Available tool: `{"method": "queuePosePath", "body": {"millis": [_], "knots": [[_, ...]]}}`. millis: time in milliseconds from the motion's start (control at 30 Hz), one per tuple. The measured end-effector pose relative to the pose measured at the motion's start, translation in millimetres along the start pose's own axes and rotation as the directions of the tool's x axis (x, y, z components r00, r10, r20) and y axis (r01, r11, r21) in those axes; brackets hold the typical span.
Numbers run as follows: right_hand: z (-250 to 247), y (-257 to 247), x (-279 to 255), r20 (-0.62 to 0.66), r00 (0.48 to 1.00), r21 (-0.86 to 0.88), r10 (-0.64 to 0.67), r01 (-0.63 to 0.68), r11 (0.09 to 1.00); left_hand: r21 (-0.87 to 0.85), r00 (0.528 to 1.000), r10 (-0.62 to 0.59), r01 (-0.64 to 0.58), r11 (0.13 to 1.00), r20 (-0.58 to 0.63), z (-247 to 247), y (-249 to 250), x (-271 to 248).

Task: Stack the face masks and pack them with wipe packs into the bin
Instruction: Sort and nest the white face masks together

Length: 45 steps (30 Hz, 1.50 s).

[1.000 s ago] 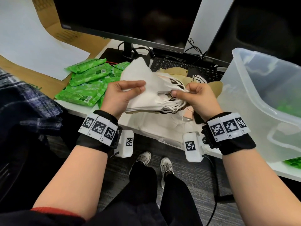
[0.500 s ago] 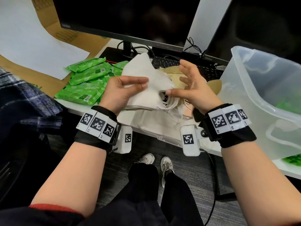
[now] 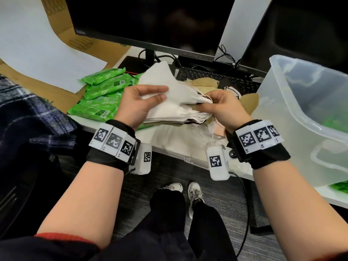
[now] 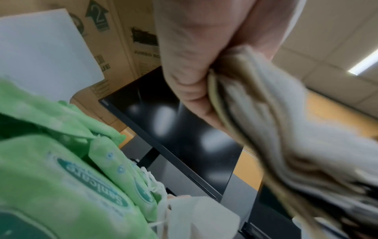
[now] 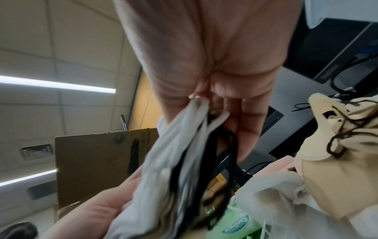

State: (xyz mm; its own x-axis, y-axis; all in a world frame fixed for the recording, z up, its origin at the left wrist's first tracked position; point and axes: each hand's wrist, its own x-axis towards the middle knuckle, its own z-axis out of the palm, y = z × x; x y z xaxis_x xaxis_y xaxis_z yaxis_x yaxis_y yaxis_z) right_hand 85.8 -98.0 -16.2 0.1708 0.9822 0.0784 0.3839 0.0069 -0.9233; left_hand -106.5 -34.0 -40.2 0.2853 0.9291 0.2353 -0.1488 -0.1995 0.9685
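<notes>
A stack of white and tan face masks [image 3: 175, 102] hangs just above the desk's front edge, between both hands. My left hand [image 3: 143, 102] grips its left end, thumb on top. My right hand [image 3: 216, 106] pinches the bunched ear loops at the right end; in the right wrist view white and black loops [image 5: 196, 129] run between thumb and fingers. The left wrist view shows the layered mask edges [image 4: 266, 121] under my palm. Green wipe packs [image 3: 101, 97] lie in a heap to the left. The clear plastic bin [image 3: 282, 87] stands at right.
Loose tan masks [image 3: 246, 102] lie on the desk beyond my right hand, near a keyboard [image 3: 216, 78]. A clear plastic bag [image 3: 184, 146] lies under the stack. A monitor [image 3: 150, 21] stands behind. Cardboard and white paper [image 3: 37, 44] lie at far left.
My right hand opened and lifted off the stack's right end half a second ago. It has now come back down and closed on the ear loops. The left hand kept its grip.
</notes>
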Motion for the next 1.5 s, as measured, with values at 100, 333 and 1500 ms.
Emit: {"method": "queuePosePath", "body": {"millis": [100,333,1500], "knots": [[6,-2,1,0.068,0.998,-0.111,-0.009,0.017,0.994,0.023,1.0,-0.002,0.003,1.0,-0.026,3,-3,2],[-16,10,34,-0.215,0.961,-0.247,0.172,-0.224,0.943,0.087,0.992,-0.025,0.036,0.996,-0.12,-3,-11,9],[-7,20,106,0.068,0.948,-0.982,0.312,0.008,0.19,0.011,0.977,-0.19,0.192,0.981,-0.093,15,-25,8]]}}
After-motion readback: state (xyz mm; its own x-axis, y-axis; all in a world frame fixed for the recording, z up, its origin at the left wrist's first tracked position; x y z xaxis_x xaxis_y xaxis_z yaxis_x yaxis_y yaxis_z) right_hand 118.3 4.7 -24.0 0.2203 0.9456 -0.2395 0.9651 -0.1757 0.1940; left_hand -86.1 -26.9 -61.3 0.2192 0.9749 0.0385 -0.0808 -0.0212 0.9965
